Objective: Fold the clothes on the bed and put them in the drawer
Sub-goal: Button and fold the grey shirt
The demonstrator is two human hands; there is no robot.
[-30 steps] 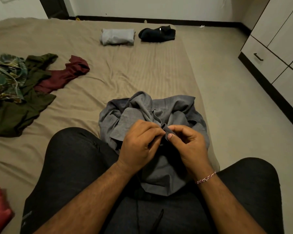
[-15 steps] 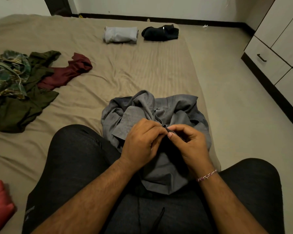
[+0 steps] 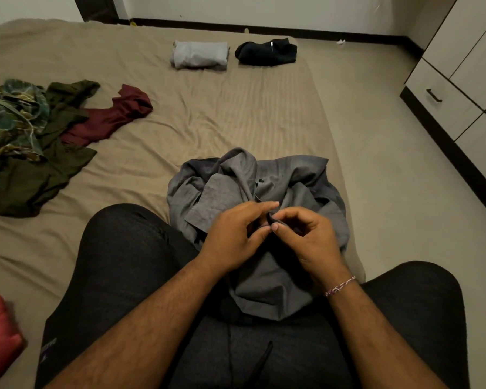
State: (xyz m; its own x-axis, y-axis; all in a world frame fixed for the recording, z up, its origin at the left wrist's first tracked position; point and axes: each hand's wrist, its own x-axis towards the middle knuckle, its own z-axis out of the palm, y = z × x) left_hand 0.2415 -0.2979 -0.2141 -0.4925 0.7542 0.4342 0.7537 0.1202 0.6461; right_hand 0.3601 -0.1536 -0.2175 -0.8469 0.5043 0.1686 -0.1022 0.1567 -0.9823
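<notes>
A crumpled grey button-up cloth shirt point(image 3: 264, 186) lies on the tan bed point(image 3: 208, 108) and over the person's lap. The left hand point(image 3: 236, 234) and right hand point(image 3: 309, 237) meet in the middle, and their fingers pinch a small bit of the shirt's edge. White drawers point(image 3: 443, 105) stand off to the right.

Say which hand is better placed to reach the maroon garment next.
Left. The maroon garment lies on the bed's left side, nearer the left hand. The right hand would have to cross over. Both now pinch the grey shirt.
</notes>
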